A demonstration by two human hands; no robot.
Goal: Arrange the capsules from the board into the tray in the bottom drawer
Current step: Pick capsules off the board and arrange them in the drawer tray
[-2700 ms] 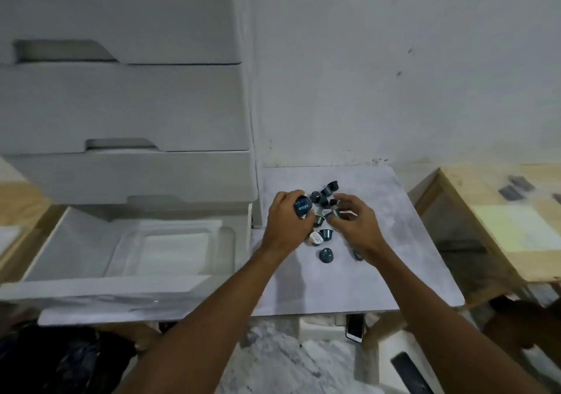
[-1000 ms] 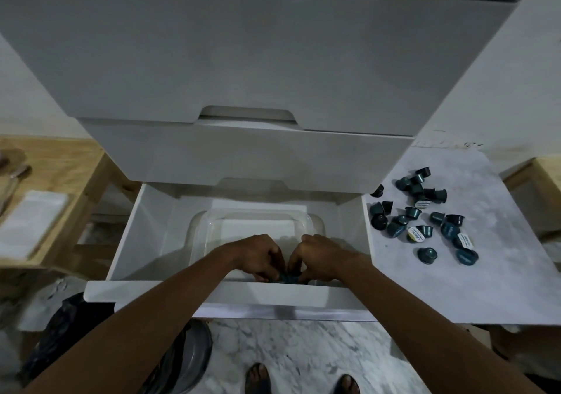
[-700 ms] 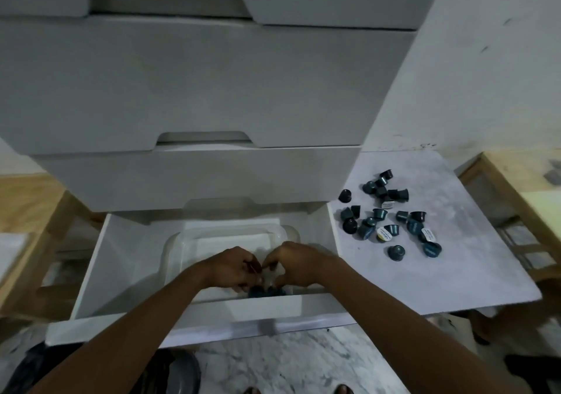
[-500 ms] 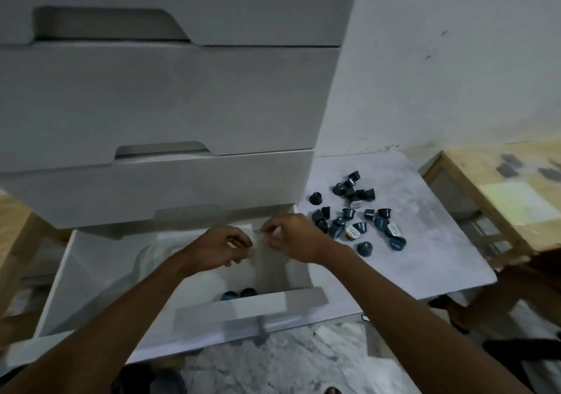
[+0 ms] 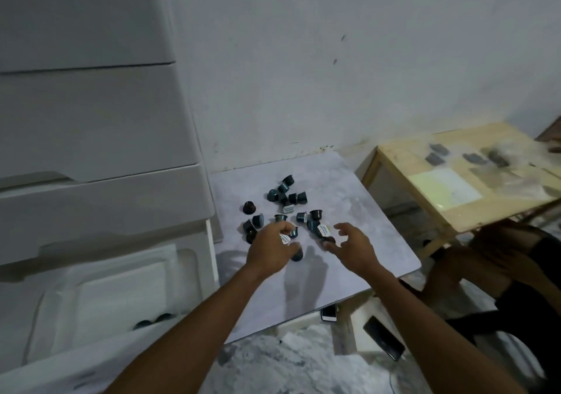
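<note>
Several dark teal capsules (image 5: 285, 199) lie scattered on the grey marble board (image 5: 349, 211). My left hand (image 5: 270, 248) hovers over the near edge of the pile, fingers curled down among the capsules; I cannot tell whether it grips one. My right hand (image 5: 352, 248) is open just right of it, fingertips by a capsule with a white label (image 5: 323, 229). To the left, the bottom drawer (image 5: 194, 272) stands open with a clear tray (image 5: 121, 290) inside. Two capsules (image 5: 154, 320) sit at the tray's near edge.
Closed white drawers (image 5: 91, 120) rise above the open one. A wooden table (image 5: 461, 181) with papers stands right of the board. A phone (image 5: 329, 314) and a dark device (image 5: 384, 337) lie on the floor under the board's front edge. Another person's dark clothing (image 5: 528, 272) is at right.
Both hands left the tray, where two capsules stay, and moved right to the capsule pile on the board. The view swung right with them.
</note>
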